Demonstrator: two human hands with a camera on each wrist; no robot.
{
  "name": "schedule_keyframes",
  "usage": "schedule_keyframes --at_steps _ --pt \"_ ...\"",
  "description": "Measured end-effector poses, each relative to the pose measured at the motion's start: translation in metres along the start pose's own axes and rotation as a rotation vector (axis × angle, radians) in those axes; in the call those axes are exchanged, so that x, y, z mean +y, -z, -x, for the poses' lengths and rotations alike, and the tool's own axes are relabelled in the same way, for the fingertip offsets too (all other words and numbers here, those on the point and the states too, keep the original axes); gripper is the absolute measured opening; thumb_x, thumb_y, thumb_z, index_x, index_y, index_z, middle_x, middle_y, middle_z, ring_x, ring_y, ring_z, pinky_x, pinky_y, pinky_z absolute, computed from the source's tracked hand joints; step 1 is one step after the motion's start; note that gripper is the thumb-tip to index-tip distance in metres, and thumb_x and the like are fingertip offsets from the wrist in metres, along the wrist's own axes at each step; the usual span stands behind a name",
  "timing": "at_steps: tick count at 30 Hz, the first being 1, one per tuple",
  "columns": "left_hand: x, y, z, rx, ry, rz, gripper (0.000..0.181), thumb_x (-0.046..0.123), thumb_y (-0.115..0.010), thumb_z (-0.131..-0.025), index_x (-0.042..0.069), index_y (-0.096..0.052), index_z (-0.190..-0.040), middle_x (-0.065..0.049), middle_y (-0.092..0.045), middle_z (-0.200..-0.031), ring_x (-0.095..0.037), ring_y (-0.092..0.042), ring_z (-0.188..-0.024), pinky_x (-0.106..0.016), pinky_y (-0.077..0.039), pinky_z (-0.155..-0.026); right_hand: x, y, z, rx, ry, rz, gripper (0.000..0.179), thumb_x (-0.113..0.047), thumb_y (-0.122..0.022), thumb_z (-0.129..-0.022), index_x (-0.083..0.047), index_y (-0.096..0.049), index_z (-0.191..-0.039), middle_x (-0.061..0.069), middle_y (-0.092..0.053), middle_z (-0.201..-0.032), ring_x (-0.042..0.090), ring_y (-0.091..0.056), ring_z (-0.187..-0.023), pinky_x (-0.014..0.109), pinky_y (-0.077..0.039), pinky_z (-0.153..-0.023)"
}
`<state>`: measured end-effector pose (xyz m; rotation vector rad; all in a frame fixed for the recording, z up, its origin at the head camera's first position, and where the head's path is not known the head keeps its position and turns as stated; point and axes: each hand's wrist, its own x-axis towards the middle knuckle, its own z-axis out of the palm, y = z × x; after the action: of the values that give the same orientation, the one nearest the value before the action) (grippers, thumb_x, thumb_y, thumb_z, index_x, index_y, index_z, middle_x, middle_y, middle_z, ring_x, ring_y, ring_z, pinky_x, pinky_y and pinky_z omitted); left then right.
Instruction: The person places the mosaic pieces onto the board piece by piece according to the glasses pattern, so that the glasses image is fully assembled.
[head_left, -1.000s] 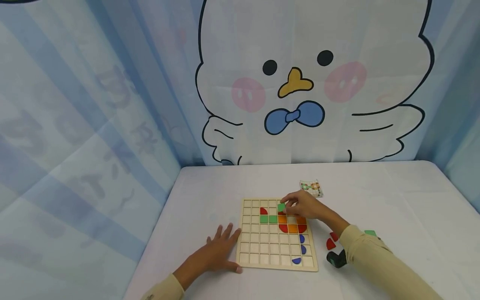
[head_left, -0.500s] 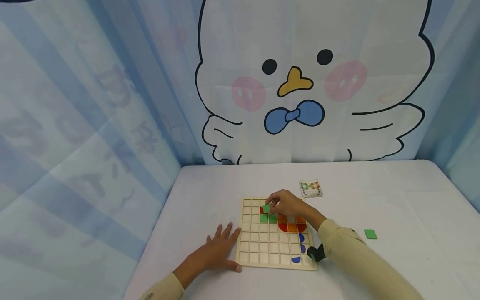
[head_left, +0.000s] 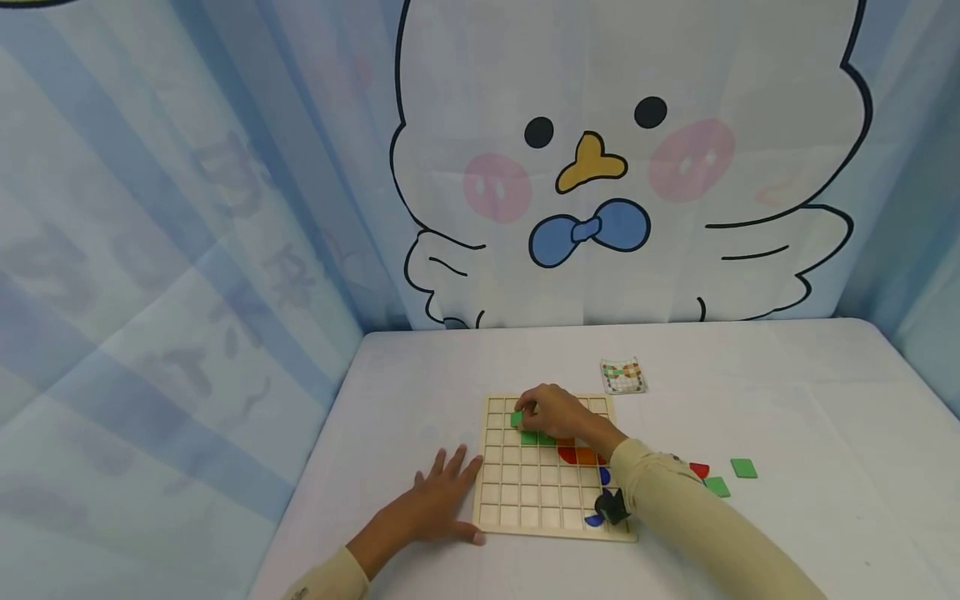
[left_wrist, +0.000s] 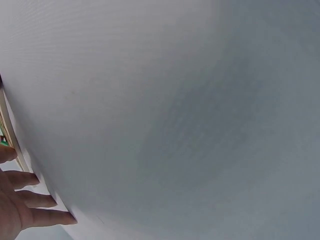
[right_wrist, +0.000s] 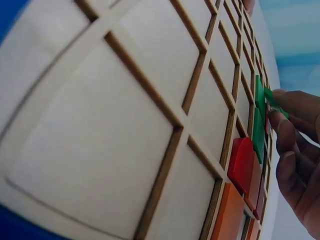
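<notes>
Green square tile (head_left: 515,420) is being pinched by the right hand (head_left: 553,411). Beside the grid board (head_left: 509,495), the spread left hand (head_left: 441,502) is being rested.

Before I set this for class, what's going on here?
A person's right hand pinches a green piece over a gridded board; the left hand rests spread at its left edge. Coloured pieces sit on the board; two green squares and a red piece lie on the table to its right, with a card past its far right corner.
</notes>
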<state>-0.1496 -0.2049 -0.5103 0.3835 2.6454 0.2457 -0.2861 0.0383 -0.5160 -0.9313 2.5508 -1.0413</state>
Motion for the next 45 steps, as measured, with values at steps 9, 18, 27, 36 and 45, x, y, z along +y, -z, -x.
schedule_keyframes --at_steps 9,18,27,36,45 --pt "-0.002 -0.002 0.0 0.012 -0.011 -0.007 0.113 0.071 -0.075 -0.071 0.021 -0.027 -0.16 -0.017 -0.018 -0.167 -0.052 -0.016 -0.15 -0.076 -0.032 -0.105 -0.015 -0.005 -0.007 -0.007 -0.032 0.158 0.021 -0.02 -0.077 -0.089 -0.01 -0.074 -0.108 -0.008 -0.065 -0.082 0.007 -0.054 -0.073 0.029 -0.047 -0.067" --pt "-0.003 -0.006 -0.001 0.025 -0.013 -0.017 0.113 0.073 -0.073 -0.071 0.023 -0.026 -0.16 -0.016 -0.018 -0.168 -0.051 -0.015 -0.151 -0.076 -0.032 -0.105 -0.019 -0.008 -0.013 -0.027 -0.104 0.217 0.016 -0.02 -0.079 -0.086 -0.013 -0.075 -0.1 -0.007 -0.062 -0.079 0.009 -0.053 -0.071 0.03 -0.046 -0.064" --pt "-0.002 -0.006 0.0 0.02 -0.006 -0.024 0.113 0.074 -0.072 -0.071 0.023 -0.026 -0.16 -0.016 -0.017 -0.168 -0.051 -0.015 -0.151 -0.076 -0.032 -0.106 -0.019 -0.008 -0.014 -0.01 -0.109 0.21 0.017 -0.02 -0.081 -0.084 -0.014 -0.075 -0.099 -0.007 -0.064 -0.08 0.008 -0.056 -0.072 0.032 -0.049 -0.066" --pt "0.0 -0.002 0.003 0.022 -0.007 -0.012 0.111 0.072 -0.073 -0.073 0.022 -0.026 -0.16 -0.016 -0.018 -0.167 -0.05 -0.016 -0.151 -0.075 -0.031 -0.106 -0.013 0.004 -0.005 -0.013 -0.022 0.064 0.025 -0.021 -0.078 -0.088 -0.01 -0.073 -0.11 -0.003 -0.07 -0.092 0.01 -0.062 -0.084 0.033 -0.053 -0.077" --pt "0.002 0.0 0.004 0.029 -0.001 -0.008 0.112 0.071 -0.074 -0.072 0.021 -0.026 -0.16 -0.016 -0.018 -0.167 -0.05 -0.016 -0.151 -0.075 -0.03 -0.107 0.006 0.036 0.024 -0.024 -0.011 -0.131 0.028 -0.021 -0.07 -0.095 -0.003 -0.07 -0.116 -0.003 -0.068 -0.093 0.014 -0.063 -0.088 0.042 -0.057 -0.087"
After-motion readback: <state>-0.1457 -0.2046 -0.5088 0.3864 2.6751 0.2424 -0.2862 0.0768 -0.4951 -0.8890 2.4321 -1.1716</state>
